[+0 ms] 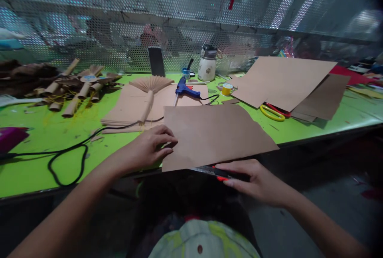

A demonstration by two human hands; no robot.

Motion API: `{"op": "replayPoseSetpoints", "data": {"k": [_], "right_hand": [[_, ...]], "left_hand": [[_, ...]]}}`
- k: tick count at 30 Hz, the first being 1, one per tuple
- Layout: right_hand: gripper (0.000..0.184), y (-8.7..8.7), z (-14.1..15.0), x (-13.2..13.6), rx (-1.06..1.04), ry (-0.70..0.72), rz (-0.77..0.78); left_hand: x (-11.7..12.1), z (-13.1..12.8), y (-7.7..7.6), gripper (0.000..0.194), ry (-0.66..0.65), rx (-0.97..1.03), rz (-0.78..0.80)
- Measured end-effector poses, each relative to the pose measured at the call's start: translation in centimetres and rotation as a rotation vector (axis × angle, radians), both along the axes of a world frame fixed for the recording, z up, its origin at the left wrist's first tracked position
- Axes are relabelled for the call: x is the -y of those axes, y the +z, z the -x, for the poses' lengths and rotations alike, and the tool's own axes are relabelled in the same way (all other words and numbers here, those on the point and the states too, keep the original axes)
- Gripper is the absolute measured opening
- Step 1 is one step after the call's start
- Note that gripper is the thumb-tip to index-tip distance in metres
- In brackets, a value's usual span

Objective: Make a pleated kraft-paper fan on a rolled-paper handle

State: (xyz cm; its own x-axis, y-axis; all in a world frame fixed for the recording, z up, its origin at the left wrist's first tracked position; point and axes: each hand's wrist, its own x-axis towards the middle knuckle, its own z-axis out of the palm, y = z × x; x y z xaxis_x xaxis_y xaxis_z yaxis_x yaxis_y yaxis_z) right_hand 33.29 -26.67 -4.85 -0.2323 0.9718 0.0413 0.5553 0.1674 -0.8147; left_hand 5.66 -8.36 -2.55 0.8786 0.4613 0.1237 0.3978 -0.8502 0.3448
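A sheet of brown kraft paper (214,132) lies in front of me, its near edge jutting past the table's edge. My left hand (154,146) is at the sheet's left edge, fingers loosely bent with the thumb apart, fingertips just over the paper. In my right hand (257,180) is a black and red utility knife (221,172). Its blade points left and meets the sheet's near edge from below; whether the tip is under the paper is hard to see. Behind the sheet, a blue glue gun (187,89) rests on a stack of brown paper (122,110).
A pleated paper fan (149,94) lies on the stack. Several rolled paper pieces (79,94) are heaped at left, and a black cord (83,158) loops nearby. Behind are a bottle (207,66), a phone (156,62) and yellow tape (226,89). Scissors (272,113) sit under sheets (284,78) at right.
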Motion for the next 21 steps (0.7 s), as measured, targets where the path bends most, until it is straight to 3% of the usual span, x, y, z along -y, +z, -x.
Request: {"op": "replayPoseSetpoints", "data": {"k": [5, 21], "right_hand": [[0.035, -0.4, 0.5, -0.2, 0.004, 0.001, -0.022], [0.037, -1.0, 1.3, -0.4, 0.004, -0.002, -0.019]], "left_hand": [[-0.3, 0.9, -0.9, 0.028, -0.035, -0.005, 0.018], [0.8, 1.1, -0.4, 0.031, 0.023, 0.048, 0.042]]}}
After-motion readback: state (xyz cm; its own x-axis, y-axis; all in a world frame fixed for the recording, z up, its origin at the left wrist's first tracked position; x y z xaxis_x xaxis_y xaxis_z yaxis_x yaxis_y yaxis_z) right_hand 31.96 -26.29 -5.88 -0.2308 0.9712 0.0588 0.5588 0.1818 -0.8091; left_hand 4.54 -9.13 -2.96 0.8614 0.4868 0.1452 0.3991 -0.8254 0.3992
